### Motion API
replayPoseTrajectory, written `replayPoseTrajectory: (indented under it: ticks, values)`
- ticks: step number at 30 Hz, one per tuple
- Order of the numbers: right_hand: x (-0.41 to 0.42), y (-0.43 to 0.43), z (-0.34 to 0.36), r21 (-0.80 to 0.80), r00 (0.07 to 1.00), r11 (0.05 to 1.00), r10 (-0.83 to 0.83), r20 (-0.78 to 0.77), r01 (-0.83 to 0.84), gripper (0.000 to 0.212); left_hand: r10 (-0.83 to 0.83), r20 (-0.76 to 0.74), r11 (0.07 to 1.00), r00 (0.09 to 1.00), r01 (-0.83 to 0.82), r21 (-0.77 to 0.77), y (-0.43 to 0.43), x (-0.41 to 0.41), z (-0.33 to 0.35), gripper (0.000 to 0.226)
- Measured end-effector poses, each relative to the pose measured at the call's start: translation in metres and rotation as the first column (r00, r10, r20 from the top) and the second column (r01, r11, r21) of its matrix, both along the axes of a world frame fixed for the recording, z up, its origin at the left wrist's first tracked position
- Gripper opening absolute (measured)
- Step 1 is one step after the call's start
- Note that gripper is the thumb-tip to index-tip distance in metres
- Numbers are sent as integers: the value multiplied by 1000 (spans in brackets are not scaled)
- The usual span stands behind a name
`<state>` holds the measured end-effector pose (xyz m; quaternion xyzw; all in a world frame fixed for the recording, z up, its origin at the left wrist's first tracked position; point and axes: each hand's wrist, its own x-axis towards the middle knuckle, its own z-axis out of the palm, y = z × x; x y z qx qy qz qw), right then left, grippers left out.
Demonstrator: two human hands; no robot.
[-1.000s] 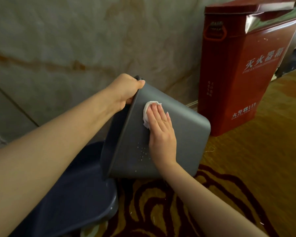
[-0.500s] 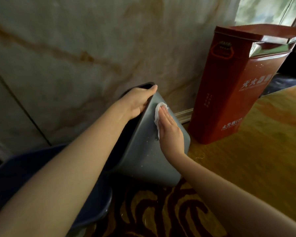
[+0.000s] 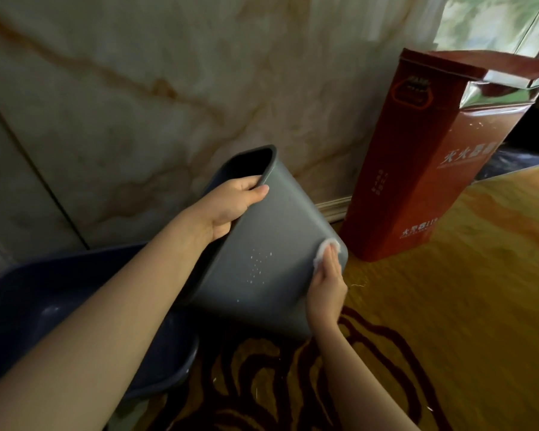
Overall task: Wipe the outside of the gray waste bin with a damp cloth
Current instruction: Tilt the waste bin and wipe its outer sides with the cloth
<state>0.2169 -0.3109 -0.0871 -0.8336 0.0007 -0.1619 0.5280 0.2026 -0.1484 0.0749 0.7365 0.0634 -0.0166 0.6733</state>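
Since a moment ago my right hand [image 3: 325,289] has slid its white cloth [image 3: 324,248], pressed flat under open fingers, down to the bottom right corner of the tilted gray bin [image 3: 271,244], while farther off my left hand [image 3: 231,206] clamps its rim before the marble wall [image 3: 137,88].
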Motion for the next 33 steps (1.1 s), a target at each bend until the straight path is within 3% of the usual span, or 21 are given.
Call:
replayPoseTrajectory:
  ticks: [2, 6, 8, 11, 15, 21, 24, 28, 33]
  values:
    - [-2, -13, -16, -8, 988, 999, -47, -146, 47, 38, 23, -9, 1000, 1000, -23, 0, -4, 2, 0, 34]
    - [-5, -10, -19, 81, 965, 987, -118, -236, 140, 35, 44, -19, 999, 999, -44, -2, -8, 3, -1, 33]
    - [-13, 5, -3, 124, 982, 987, -83, -168, 105, 33, 75, -19, 997, 997, -75, -26, -7, 3, -2, 31]
    - [-30, 38, 27, 119, 998, 992, 28, 57, -34, 43, 90, -26, 994, 996, -91, -55, -7, 3, -1, 30]
    - [-62, 76, 55, 59, 947, 981, 164, 275, -187, 50, 115, -33, 993, 993, -116, -30, -7, 7, 1, 40]
    - [-74, 76, 42, -89, 907, 974, 226, 354, -207, 49, 60, -46, 998, 997, -61, -33, -4, 7, 2, 46]
    - [-61, 57, 23, -34, 956, 986, 164, 245, -160, 50, -37, -32, 999, 999, 37, 15, 1, 1, -1, 50]
    - [-44, 29, -9, 4, 998, 998, 66, 14, -66, 45, -90, -123, 975, 988, 112, 190, 19, -21, -21, 51]
    - [-34, 6, -32, 97, 988, 995, -21, -152, 36, 39, -173, -166, 977, 971, 191, 93, 43, -49, -43, 63]
